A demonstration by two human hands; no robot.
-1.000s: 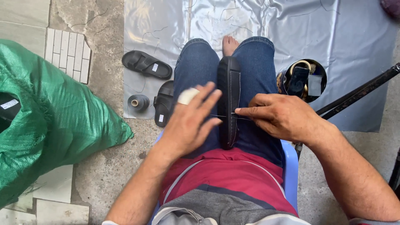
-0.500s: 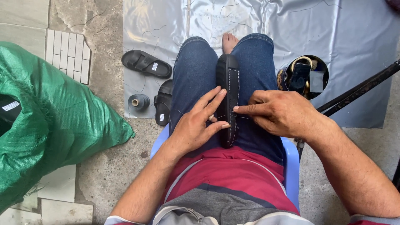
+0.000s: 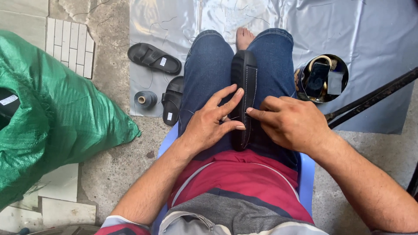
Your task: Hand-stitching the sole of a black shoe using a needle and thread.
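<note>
Black stitched sole (image 3: 244, 87), L hand (image 3: 209, 124), R hand (image 3: 291, 122)

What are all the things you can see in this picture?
shoe: 1, black with pale stitching, clamped between the knees
sandals: 2, black, on the sheet left of the legs
spool: 1, grey, beside the nearer sandal
sheet: 1, silver-grey, spread on the ground
bag: 1, green woven, far left
tiles: 1 panel, white, top left
tin: 1, round metal, right of the legs, phone inside
rod: 1, black, slanting at right
stool: 1, blue, under the person
left hand: 1, fingers spread on the shoe
right hand: 1, fingers pinched at the shoe's stitched edge
</note>
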